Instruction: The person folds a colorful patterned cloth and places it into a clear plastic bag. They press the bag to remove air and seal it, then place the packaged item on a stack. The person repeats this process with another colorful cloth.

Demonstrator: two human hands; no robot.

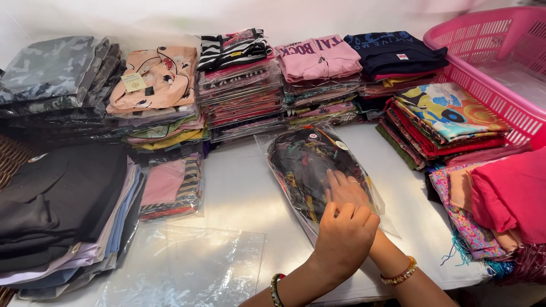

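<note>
Clear plastic packet [310,165] with a dark, many-coloured folded garment inside, lying flat on the white table [244,187], near end directly under our fingers; we judge it light, soft and limp, the film slick and crinkly, so best taken at the near open edge or pinched flat through the film rather than lifted by the middle. Right hand [347,190] lies on the packet, fingers together and pressed flat on the film; left hand [341,239] crosses over it, fingers curled loosely, tips touching the right hand's back; whether it pinches the bag's flap we cannot tell, the view is blocked by the knuckles.

Just beyond the fingertips, two small round stickers on the packet, one reddish [312,136], one pale [341,145]. To the left of the fingers, an empty clear bag [187,267] lies flat; past it a small bagged pink-and-striped bundle [170,187] and a stack of dark folded clothes [62,199]. Farther ahead, rows of bagged stacks: a peach printed garment with a rectangular paper tag [133,82], a zebra-striped top [233,48], a pink lettered top [315,57], a navy one [392,51]. Right of the fingers, bright printed fabrics [446,113], pink cloth [512,193], and a pink plastic basket [483,34].
</note>
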